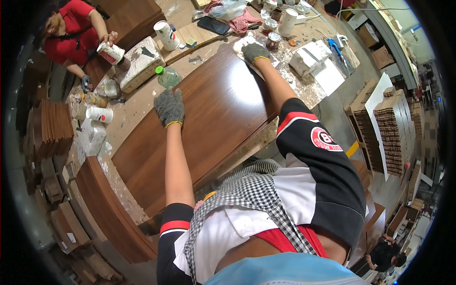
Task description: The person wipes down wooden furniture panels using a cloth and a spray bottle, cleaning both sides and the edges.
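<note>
A long brown wood panel (204,109) with a glossy face lies across the worktable before me. My left hand (169,107), in a grey knitted glove, rests on the panel's far edge with its fingers stretched out, holding nothing. Beyond it stands a clear bottle with a green cap (168,77). At the panel's far right end, my right hand (255,54), gloved the same way, is bent over a white cloth (242,43); its fingertips are partly hidden. Close to the right hand sits a small jar of dark liquid (273,42).
White-wrapped blocks (308,58) and a blue-handled tool (334,46) lie at the right. Paper cups (166,36) and a phone (213,25) stand or lie farther back. A co-worker in red (71,33) tilts a cup at the far left. Curved brown panels (111,209) stand at the near left.
</note>
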Demonstrator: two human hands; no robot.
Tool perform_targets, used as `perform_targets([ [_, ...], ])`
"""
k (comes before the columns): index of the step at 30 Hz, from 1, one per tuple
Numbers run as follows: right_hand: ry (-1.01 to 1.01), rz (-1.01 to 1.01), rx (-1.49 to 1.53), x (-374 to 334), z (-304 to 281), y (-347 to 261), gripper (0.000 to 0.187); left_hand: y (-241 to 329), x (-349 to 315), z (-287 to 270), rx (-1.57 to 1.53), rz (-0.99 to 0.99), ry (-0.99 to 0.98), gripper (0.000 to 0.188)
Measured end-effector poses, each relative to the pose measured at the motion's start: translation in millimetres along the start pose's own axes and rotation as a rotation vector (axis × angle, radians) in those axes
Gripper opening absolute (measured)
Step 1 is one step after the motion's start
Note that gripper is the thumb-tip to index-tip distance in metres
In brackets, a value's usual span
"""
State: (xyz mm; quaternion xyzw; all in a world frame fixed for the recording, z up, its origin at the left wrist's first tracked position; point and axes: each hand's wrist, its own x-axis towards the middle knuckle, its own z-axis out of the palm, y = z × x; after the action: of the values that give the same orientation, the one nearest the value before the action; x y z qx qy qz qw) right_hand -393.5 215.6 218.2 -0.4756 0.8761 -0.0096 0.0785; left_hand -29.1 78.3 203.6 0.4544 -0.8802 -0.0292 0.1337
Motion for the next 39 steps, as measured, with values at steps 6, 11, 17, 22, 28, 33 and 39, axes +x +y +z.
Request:
perform_targets([
  [6,0.178,-0.327,0.046,-177.5,-47.3,-118.0,0.024,-18.2,1.1,13.9,0.046,0.113,0.115,0.048],
  [11,0.475,-0.62,0.141,-240.5,59.7,-164.3,0.05,-4.7,2.5,8.5,0.056,0.088,0.063,0.056],
  [17,-0.001,0.189,0.524,-180.2,10.2,30.6,0.056,-4.3,2.1,0.0,0.059,0.085,-0.006,0.058],
  [22,0.518,0.627,0.512,-240.9,31.2,51.8,0.055,4.8,1.6,-11.4,0.063,0.013,-0.076,0.056],
  [28,0.548,-0.13,0.248,-316.0,68.4,-107.7,0.042,6.2,-11.6,-9.8,0.046,0.047,-0.066,0.06],
  [33,0.905,0.322,0.519,-261.2,93.6,-16.8,0.035,-6.1,-6.6,10.0,-0.05,0.112,-0.019,0.062],
  [39,0.557,0.528,0.597,-253.0,84.3,79.5,0.049,-32.4,-5.5,8.7,-0.032,0.188,0.035,0.058],
])
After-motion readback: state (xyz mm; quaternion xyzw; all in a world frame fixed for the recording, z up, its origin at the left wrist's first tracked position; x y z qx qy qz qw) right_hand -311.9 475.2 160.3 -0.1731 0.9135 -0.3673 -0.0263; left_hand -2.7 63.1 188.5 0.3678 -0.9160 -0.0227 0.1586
